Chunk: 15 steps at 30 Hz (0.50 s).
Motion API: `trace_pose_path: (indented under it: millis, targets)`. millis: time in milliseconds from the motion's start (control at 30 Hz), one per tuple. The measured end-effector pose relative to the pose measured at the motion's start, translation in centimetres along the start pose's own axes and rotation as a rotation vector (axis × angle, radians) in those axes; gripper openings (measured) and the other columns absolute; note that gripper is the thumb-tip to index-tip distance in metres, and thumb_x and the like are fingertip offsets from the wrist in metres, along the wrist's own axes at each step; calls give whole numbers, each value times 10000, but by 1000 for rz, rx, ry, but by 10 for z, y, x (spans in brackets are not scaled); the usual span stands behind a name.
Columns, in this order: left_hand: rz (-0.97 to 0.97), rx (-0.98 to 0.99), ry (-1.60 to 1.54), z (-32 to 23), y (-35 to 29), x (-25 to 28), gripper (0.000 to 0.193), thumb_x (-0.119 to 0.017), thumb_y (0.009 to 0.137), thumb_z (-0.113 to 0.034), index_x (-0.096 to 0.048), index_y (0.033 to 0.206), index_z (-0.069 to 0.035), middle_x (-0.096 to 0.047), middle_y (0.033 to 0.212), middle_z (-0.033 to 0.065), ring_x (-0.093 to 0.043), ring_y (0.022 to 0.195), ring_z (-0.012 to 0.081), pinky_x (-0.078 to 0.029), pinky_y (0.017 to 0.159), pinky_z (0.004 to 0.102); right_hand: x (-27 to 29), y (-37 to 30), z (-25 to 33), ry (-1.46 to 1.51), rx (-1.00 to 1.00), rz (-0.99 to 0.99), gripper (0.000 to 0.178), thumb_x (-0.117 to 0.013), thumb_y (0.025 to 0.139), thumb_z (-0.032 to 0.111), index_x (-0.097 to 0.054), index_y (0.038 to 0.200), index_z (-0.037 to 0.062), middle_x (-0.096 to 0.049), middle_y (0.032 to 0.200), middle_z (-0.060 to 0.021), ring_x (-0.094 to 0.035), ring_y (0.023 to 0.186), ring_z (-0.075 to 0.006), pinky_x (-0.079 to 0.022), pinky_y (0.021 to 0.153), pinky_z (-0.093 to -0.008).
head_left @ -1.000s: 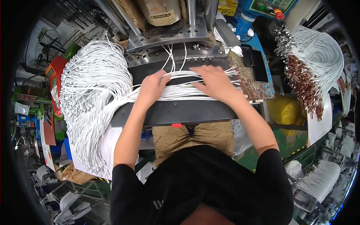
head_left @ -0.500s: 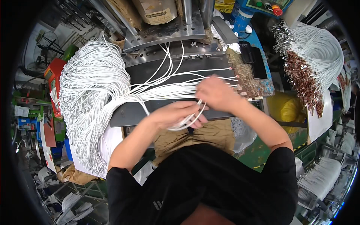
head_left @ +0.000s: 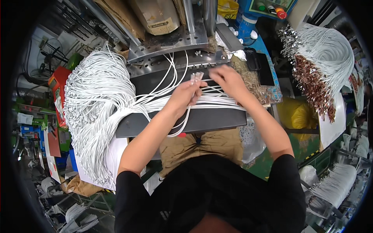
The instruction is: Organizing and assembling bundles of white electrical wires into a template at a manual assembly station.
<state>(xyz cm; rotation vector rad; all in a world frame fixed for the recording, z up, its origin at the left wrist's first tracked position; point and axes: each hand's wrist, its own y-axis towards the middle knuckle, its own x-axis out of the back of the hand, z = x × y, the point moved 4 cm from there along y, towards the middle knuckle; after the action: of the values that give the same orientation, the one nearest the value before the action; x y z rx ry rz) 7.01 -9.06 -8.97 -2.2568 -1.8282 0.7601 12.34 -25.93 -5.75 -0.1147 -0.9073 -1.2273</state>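
Note:
White cables (head_left: 159,103) stretch in a loose bundle across a dark plate in front of me. My left hand (head_left: 185,93) is closed around a few of them, and their pale connector ends (head_left: 197,77) stick up past its fingers. From this grip the held cables hang in a loop over the plate's near edge. Just right of those ends, my right hand (head_left: 230,82) hovers above the bundle. Motion blurs its fingertips, so whether they pinch anything is unclear.
A thick heap of white cables (head_left: 99,79) lies at the left. Behind the plate stands a metal press (head_left: 171,44) with upright posts. A dark phone-like slab (head_left: 265,70) lies on the blue bench at right. More cables with brown ends (head_left: 311,83) hang further right.
My left hand has moved up and away from me and now shows connector ends above its grip. My right hand has shifted slightly up and right. The looped cables have dropped lower beside the plate.

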Motion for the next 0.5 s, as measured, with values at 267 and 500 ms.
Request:
trace_pose_path:
  millis: [267,500]
  targets:
    - [-160,-12,-191,-5,46,27,280,-553,1041,-228,-641,1170,5,-622,836,27,-413,580,77,-318,502,225,-7,19,-20,-420,438,-108,356,-632,863,148,-657,1203,46,-641,1087,-117,-612,1022,-297,-509,836,-436]
    - [-137,-71,-99,8,50,28,293,-646,992,-241,-675,1131,16,-664,868,52,-600,686,110,-500,637,250,-23,28,-45,-514,387,168,488,-676,783,81,-617,1265,39,-606,1067,-124,-596,1041,-292,-506,860,-416]
